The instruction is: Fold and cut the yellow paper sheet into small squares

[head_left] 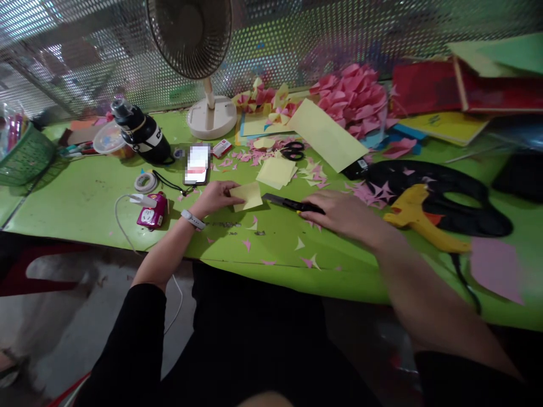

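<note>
My left hand (217,196) pinches the left side of a small folded piece of yellow paper (250,196) just above the green table (271,240). In my right hand (335,208) is a black utility knife (292,204), its blade out and pointing left, with the tip close to the paper's right edge. Behind them lies a stack of yellow paper squares (276,172). Black-handled scissors (292,151) rest among pink and yellow scraps (311,172). A long yellow sheet (328,135) leans over the clutter farther back.
A yellow glue gun (424,217) lies right of my right hand on a black flat shape (479,209). Left are a purple power adapter (151,212), a tape roll (145,181), a phone (197,164) and a black bottle (142,133). A fan (211,117) and pink petals (352,96) stand behind.
</note>
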{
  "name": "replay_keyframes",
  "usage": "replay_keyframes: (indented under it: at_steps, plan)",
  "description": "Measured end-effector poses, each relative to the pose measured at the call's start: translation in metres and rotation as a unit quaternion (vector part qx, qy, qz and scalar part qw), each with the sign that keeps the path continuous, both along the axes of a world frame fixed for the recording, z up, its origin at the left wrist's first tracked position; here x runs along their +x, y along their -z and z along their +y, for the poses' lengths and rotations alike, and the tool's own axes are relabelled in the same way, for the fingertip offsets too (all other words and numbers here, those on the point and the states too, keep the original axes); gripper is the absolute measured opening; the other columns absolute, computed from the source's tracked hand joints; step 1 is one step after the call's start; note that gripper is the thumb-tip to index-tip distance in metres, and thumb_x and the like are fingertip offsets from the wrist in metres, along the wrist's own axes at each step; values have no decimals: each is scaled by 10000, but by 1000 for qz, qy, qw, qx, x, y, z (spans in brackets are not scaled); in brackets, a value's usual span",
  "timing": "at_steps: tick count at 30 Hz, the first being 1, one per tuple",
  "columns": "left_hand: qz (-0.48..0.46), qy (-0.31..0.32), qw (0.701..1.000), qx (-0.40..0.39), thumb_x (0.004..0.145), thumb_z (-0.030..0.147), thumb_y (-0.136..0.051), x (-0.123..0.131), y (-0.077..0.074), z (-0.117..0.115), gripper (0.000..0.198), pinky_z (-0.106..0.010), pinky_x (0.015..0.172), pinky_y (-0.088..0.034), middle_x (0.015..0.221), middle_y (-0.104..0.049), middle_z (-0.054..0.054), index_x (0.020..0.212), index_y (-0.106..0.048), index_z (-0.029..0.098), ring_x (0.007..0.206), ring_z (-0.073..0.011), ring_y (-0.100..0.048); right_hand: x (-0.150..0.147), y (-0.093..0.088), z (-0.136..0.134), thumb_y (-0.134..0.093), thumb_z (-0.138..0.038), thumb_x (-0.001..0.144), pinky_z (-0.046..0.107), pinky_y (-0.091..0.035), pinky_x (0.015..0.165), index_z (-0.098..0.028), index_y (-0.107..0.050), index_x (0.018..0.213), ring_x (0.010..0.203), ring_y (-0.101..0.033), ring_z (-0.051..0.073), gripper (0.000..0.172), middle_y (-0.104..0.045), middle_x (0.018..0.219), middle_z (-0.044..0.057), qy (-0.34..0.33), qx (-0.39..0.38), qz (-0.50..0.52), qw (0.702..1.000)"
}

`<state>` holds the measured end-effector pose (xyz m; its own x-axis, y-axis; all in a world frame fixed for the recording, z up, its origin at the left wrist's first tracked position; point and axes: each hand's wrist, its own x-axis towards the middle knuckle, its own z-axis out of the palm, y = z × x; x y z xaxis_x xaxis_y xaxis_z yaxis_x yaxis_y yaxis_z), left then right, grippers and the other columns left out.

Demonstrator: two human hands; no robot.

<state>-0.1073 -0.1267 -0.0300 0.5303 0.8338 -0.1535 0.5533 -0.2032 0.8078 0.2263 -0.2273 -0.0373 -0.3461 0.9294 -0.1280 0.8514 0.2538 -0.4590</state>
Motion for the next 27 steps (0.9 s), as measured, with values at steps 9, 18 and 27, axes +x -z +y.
replay_keyframes:
  at_steps: [9,18,27]
  plan:
    - [32,10,999,26,851,296,-864,0,-2,-1,348,-299,744,-595,994,-829,-93,1161,-792,154,812,-181,-757,-3,2,0,-562,-411,1038,468,-599,845,-247,-770,1143,1081,-680,332,284,-752,1133,132,-20,10,-20,1000]
    - [141,5,956,259,883,375,-858,8,3,-4,771,-538,1190,-453,1519,-628,-184,1563,-548,186,1395,-345,-589,-11,7,7,-567,-494,1032,489,-586,899,-245,-756,1272,1121,-652,338,394,-724,1229,146,-20,41,-4,999]
    - [221,215,918,249,1123,307,-423,-1,15,-19,519,-490,1368,-156,1758,-312,-102,1637,-451,238,1657,-246,-260,-3,18,14,-621,-394,1030,480,-592,892,-279,-802,1140,1131,-637,337,241,-715,1153,122,1,23,-2,1000]
